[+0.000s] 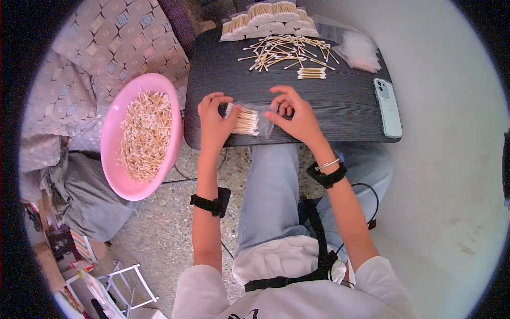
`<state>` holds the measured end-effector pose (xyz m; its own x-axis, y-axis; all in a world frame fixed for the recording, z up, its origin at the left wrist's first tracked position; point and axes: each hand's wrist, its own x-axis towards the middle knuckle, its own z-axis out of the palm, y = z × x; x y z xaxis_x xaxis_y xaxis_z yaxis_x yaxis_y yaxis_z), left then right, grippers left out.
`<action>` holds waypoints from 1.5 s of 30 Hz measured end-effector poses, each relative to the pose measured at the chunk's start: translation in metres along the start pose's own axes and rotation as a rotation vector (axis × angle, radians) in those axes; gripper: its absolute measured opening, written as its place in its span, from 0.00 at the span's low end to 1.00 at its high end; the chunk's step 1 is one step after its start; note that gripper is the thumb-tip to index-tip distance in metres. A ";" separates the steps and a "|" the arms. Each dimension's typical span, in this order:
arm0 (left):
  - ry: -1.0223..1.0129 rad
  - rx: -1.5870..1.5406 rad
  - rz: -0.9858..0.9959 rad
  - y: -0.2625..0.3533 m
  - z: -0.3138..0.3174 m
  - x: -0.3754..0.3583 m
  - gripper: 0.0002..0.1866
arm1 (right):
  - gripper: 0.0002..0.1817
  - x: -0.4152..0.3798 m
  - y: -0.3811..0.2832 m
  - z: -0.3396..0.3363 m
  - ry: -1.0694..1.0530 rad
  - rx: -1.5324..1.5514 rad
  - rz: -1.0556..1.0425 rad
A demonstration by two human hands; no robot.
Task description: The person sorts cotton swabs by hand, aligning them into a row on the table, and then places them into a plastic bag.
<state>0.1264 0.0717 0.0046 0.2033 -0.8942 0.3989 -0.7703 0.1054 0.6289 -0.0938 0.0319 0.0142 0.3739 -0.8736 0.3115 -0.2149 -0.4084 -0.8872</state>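
Note:
A small clear plastic bag filled with cotton swabs (pixel 245 121) lies near the front edge of the dark table. My left hand (pixel 217 121) grips the bag's left end, with the thumb over the swabs and the fingers behind. At the bag's loose right end, my right hand (pixel 297 118) has its thumb on the plastic and its fingers curled; the forefinger stands away from the thumb. Beyond my hands is a small neat row of swabs (pixel 312 73). Behind it spreads a loose heap of swabs (pixel 281 50).
Filled swab bags (pixel 271 24) are stacked at the table's (pixel 212 64) far edge. Clear empty bags (pixel 358 50) lie at the back right, a phone (pixel 388 108) at the right edge. A pink basin (pixel 111 159) of swabs stands left, beside patterned fabric (pixel 117 37). A pale wall rises right.

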 end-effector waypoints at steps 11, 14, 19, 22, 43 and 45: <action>-0.319 -0.226 -0.031 0.013 -0.014 0.011 0.11 | 0.18 -0.001 0.014 -0.006 -0.023 0.302 -0.055; -0.382 -0.488 -0.100 0.009 -0.009 0.012 0.08 | 0.16 -0.001 0.012 -0.006 -0.004 0.362 -0.024; -0.329 -0.568 -0.089 0.015 0.001 0.009 0.07 | 0.15 -0.001 0.011 -0.008 0.001 0.413 0.024; -0.313 -0.827 -0.208 0.021 0.009 0.006 0.08 | 0.17 -0.001 0.014 -0.008 -0.006 0.452 0.078; -0.134 -0.993 -0.253 0.045 0.043 -0.001 0.09 | 0.18 0.001 0.014 -0.005 0.121 0.401 0.092; -0.127 -0.945 -0.193 0.042 0.048 -0.002 0.09 | 0.15 0.001 0.014 -0.008 0.107 0.338 0.112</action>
<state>0.0648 0.0575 -0.0018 0.1658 -0.9671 0.1929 0.0835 0.2087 0.9744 -0.1038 0.0231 0.0049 0.2649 -0.9379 0.2241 0.0680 -0.2137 -0.9745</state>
